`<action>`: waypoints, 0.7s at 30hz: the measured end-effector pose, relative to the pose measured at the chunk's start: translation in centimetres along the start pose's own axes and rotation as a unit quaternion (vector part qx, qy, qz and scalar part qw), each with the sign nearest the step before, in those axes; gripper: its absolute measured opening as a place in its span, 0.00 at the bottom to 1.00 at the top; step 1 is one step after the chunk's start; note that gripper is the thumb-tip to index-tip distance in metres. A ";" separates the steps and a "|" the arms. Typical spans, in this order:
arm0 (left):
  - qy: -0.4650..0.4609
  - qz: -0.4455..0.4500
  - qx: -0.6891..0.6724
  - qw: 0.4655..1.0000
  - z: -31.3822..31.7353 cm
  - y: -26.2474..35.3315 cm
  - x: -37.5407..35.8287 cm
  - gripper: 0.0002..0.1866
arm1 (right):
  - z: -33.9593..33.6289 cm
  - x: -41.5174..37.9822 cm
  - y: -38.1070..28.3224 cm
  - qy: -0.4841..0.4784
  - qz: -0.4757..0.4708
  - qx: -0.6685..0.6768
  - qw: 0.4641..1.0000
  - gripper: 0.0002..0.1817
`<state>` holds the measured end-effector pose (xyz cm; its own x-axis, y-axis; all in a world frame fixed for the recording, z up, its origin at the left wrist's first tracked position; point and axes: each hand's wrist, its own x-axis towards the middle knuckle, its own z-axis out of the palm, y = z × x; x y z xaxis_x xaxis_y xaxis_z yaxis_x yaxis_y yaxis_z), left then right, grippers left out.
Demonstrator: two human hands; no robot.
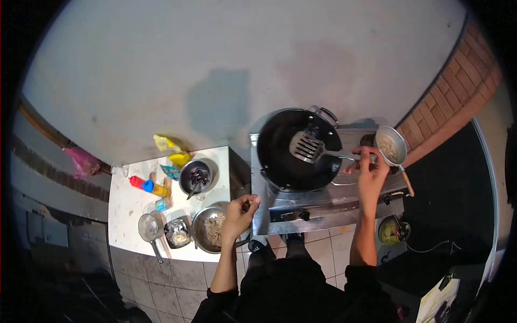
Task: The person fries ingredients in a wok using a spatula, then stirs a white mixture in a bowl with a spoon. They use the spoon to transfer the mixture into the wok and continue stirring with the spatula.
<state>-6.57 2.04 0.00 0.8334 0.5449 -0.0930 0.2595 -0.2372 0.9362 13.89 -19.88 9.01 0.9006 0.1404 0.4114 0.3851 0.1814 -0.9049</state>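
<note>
A slotted spatula [306, 146] is gripped by its handle in my right hand [372, 166], with its slotted head over the black wok [285, 175]. The wok sits on the steel stove [318, 207] and looks dark inside, with a few shiny spots near its far side. My left hand [240, 216] is held between the stove and the white table, fingers curled together with nothing showing in them. Just left of it, partly overlapped by the wrist, is a steel pan [198, 237] holding pale sliced food.
On the white table [126, 215] are a dark bowl [207, 171], a red bottle [136, 181], a blue-capped yellow bottle [156, 188], a strainer [148, 227] and a foil-lined tray [177, 232]. A wooden-handled saucepan [399, 156] stands at the stove's right, beside a brick-patterned wall edge [447, 97].
</note>
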 end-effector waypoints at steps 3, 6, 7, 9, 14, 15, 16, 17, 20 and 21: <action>0.059 0.022 0.087 0.994 2.7 0.9 0.9 0.17 | -2.9 1.8 3.4 -0.050 -0.003 -0.151 0.987 0.08; 0.126 0.038 0.125 0.983 4.4 0.5 1.7 0.17 | -2.9 3.2 4.5 -0.121 -0.014 -0.225 0.967 0.09; 0.125 0.022 0.138 0.982 4.6 1.1 1.8 0.17 | -2.8 3.7 5.5 -0.134 -0.016 -0.220 0.966 0.09; 0.143 0.016 0.159 0.977 5.3 1.9 2.0 0.18 | -1.9 4.3 7.3 -0.145 0.001 -0.198 0.969 0.10; 0.170 -0.053 0.185 0.966 6.7 3.2 2.5 0.19 | -0.7 5.5 11.8 -0.170 -0.035 -0.227 0.958 0.11; 0.182 -0.029 0.184 0.965 6.9 2.9 2.7 0.18 | -0.5 5.7 12.2 -0.171 -0.034 -0.220 0.960 0.10; 0.189 -0.033 0.185 0.964 7.1 2.6 2.7 0.18 | -0.2 5.8 12.6 -0.173 -0.034 -0.212 0.961 0.10; 0.195 -0.034 0.189 0.962 7.2 2.5 2.8 0.17 | 0.1 5.9 13.1 -0.178 -0.034 -0.208 0.961 0.10; 0.217 -0.029 0.191 0.957 7.4 2.1 2.9 0.17 | 1.0 6.1 13.5 -0.179 -0.046 -0.182 0.966 0.10; 0.221 -0.034 0.193 0.955 7.5 2.2 2.8 0.17 | 1.2 6.0 12.8 -0.184 -0.027 -0.174 0.967 0.10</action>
<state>-0.02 -2.99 -0.72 0.5421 0.8362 0.0826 0.5379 -0.4209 0.7304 24.00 -15.58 0.06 0.7692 0.4875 0.4131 0.5322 -0.1311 -0.8364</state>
